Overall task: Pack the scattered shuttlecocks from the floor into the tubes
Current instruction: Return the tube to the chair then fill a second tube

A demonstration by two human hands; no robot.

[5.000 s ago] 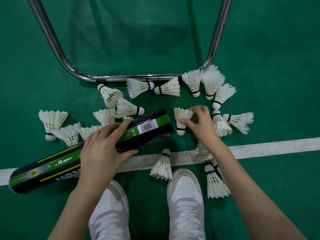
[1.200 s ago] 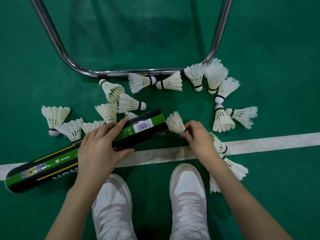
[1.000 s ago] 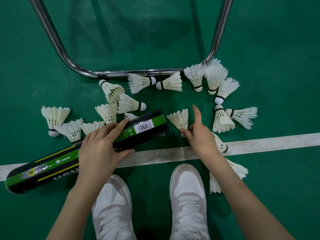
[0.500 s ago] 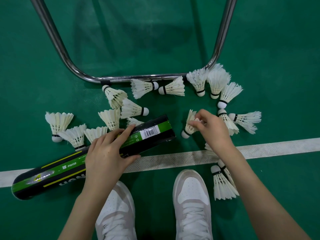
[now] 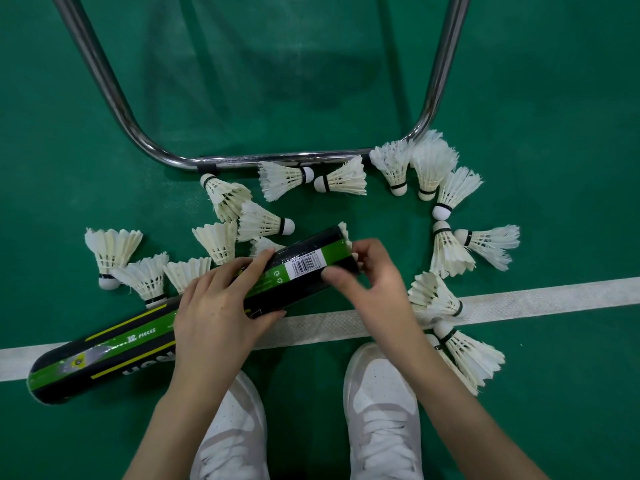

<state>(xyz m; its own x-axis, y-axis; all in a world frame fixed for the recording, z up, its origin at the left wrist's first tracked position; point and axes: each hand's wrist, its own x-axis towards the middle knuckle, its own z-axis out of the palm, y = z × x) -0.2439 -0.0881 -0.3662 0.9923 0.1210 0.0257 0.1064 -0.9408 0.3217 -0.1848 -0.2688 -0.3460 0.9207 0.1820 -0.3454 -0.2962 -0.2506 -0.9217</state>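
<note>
The shuttlecock tube [image 5: 194, 317] lay slanted on the green floor [image 5: 554, 98]. Its long side ran from the low left up to the right, and its closed end [image 5: 45, 382] pointed down and left. Its open mouth [image 5: 346, 244] pointed up and right. The tube was black and green with a barcode sticker [image 5: 306, 266] near the mouth, and it crossed the white court line [image 5: 519, 299].

The left hand [image 5: 221, 306] gripped the middle of the tube, with the fingers curled over the top and the thumb below. Behind the tube on the left, a bunch of loose shuttlecocks [image 5: 114, 251] lay close together on the floor. More shuttlecocks [image 5: 259, 221] lay just above the tube, near its upper half.

At the mouth, white feather tips of a shuttlecock [image 5: 344, 233] stuck out, so it sat partly inside the tube. The right hand [image 5: 370, 275] was curled around that end, with the thumb on the tube's side and the fingers over the feathers.

A bent shiny metal bar [image 5: 277, 158] lay on the floor farther back, and two shuttlecocks [image 5: 341, 178] lay right beside it. On the right, more shuttlecocks [image 5: 450, 251] curved down in a row to the white line and past it. Two white shoes [image 5: 381, 403] stood at the bottom, below the tube.
</note>
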